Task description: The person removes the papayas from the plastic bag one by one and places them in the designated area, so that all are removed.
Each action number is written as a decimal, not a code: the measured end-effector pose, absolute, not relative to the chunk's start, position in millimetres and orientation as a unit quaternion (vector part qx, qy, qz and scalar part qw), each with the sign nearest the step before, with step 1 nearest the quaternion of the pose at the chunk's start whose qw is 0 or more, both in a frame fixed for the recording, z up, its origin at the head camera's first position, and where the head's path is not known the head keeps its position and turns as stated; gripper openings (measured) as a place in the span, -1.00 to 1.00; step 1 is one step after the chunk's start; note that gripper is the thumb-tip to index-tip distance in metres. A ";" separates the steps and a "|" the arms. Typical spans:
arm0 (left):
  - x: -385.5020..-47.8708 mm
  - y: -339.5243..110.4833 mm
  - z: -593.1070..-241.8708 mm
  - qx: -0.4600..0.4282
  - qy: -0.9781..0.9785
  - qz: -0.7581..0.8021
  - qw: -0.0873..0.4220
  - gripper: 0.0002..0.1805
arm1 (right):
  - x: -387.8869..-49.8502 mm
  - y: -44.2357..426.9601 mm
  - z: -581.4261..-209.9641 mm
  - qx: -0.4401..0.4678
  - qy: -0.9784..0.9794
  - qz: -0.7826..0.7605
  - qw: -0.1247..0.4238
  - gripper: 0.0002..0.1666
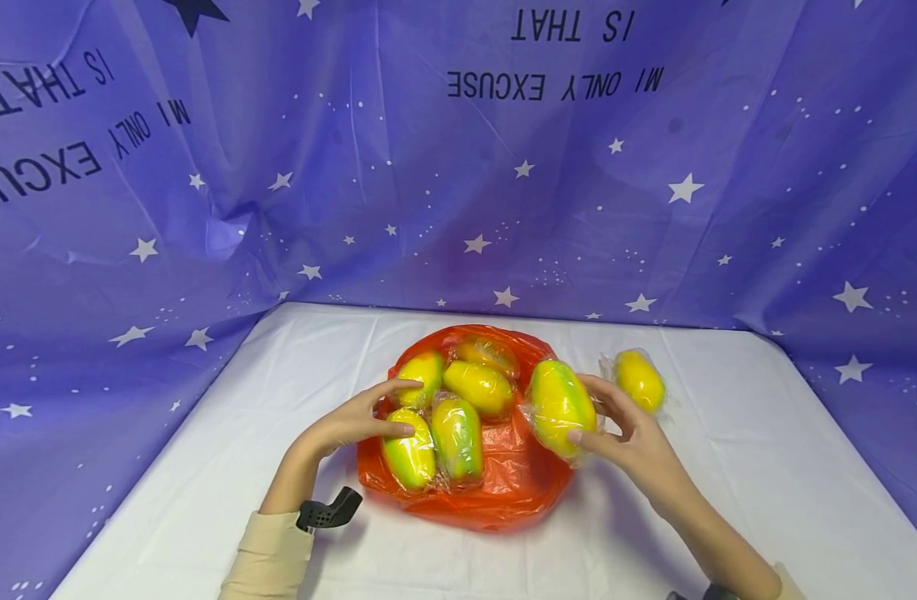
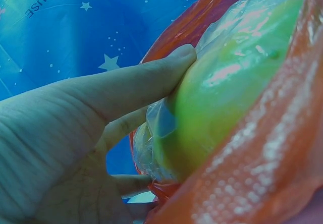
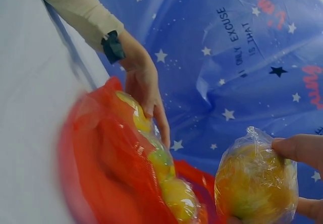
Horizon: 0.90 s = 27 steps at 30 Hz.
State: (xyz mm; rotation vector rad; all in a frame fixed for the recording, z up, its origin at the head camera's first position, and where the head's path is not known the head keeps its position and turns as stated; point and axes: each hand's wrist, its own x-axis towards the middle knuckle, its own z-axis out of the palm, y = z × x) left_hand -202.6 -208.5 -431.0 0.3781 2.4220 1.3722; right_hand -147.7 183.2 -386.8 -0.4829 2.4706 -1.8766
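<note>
My right hand (image 1: 638, 446) grips a yellow-green mango (image 1: 562, 408) in clear wrap, thumb on its near side, over the right rim of a red plastic bag (image 1: 518, 492). In the right wrist view the same mango (image 3: 257, 186) shows between thumb and fingers. My left hand (image 1: 357, 417) lies at the bag's left side with fingers extended. Its thumb touches the near-left mango (image 1: 409, 454), and a fingertip reaches the mango behind it (image 1: 423, 375). The left wrist view shows the thumb resting on a wrapped mango (image 2: 227, 88); other fingers are partly hidden. Several wrapped mangoes lie in the open bag.
Another wrapped mango (image 1: 640, 381) lies on the white tablecloth (image 1: 744, 467), right of the bag. A purple curtain (image 1: 458, 183) with stars and lettering hangs behind and along both sides of the table. A black wrist device (image 1: 331, 508) sits by the left sleeve.
</note>
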 end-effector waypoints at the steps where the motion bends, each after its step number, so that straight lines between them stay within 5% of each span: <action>1: -202.6 -208.5 -431.0 0.132 0.851 0.481 0.165 -0.29 | -147.9 184.3 -386.2 -0.150 0.789 -0.596 -0.001 -0.30; 27: -202.7 -208.9 -431.4 0.136 0.849 0.483 0.164 -0.28 | -172.0 227.0 -372.8 -0.064 0.822 -0.559 -0.082 -0.24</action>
